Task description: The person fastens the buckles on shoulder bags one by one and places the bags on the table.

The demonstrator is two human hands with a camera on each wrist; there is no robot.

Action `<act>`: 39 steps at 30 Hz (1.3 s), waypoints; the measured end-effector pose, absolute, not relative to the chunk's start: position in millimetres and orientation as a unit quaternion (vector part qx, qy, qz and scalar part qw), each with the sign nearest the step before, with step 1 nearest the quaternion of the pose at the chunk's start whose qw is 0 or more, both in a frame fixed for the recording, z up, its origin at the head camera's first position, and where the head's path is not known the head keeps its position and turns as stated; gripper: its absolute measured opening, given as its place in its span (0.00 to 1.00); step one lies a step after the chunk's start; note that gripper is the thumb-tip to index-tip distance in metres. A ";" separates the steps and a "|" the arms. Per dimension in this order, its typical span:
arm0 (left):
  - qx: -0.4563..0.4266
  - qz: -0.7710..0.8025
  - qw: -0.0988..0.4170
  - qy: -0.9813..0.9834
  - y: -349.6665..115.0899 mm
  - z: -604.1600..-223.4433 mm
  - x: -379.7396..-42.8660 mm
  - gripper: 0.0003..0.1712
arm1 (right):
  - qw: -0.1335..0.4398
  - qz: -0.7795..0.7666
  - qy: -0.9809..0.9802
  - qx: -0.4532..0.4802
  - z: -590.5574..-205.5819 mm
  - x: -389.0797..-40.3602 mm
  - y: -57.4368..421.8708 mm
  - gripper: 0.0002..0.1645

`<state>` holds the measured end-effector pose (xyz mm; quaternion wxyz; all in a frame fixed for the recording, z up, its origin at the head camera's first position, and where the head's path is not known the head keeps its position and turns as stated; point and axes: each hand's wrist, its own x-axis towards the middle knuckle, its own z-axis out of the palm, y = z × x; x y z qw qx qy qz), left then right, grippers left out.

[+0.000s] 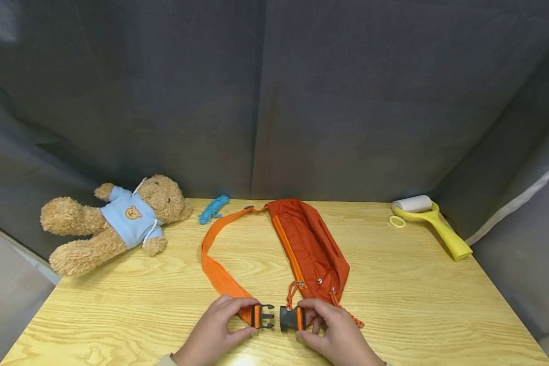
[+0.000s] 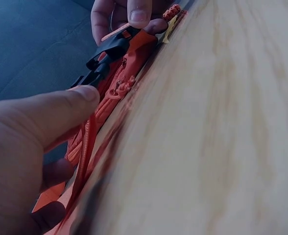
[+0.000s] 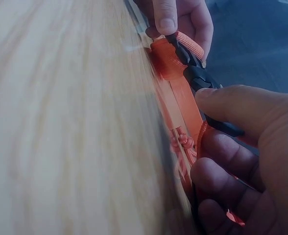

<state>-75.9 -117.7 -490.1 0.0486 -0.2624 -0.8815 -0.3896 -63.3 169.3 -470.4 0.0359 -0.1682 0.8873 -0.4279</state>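
Head view shows a red bag [image 1: 308,246], orange strap [image 1: 220,273], black buckle [image 1: 288,318] parted.

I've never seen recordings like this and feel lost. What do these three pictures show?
No robot here: a person is working barehanded. The wide picture comes from a camera on the head, looking forward and down; the other two come from cameras on the left and right wrists. The left hand pinches the pronged buckle half, attached to an orange strap; the right hand holds the socket half, and the two halves are apart. A red waist bag lies on the wooden table, along with a teddy bear, a blue cord bundle, a yellow-handled roller and a yellow ring.
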 end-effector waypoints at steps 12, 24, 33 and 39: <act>-0.273 -0.375 0.070 -0.883 -115.2 -494.2 -77.2 0.28 | 0.037 -0.426 0.888 -0.169 -470.9 -64.3 167.3 0.27; -0.271 -0.374 0.074 -0.884 -114.7 -495.5 -76.4 0.28 | 0.050 -0.424 0.889 -0.164 -468.9 -64.5 164.1 0.28; -0.269 -0.375 0.061 -0.885 -112.6 -492.2 -75.7 0.28 | 0.049 -0.427 0.887 -0.167 -469.1 -64.1 164.0 0.27; -0.271 -0.380 0.050 -0.883 -111.4 -491.1 -75.0 0.28 | 0.049 -0.427 0.887 -0.169 -469.5 -64.3 164.3 0.27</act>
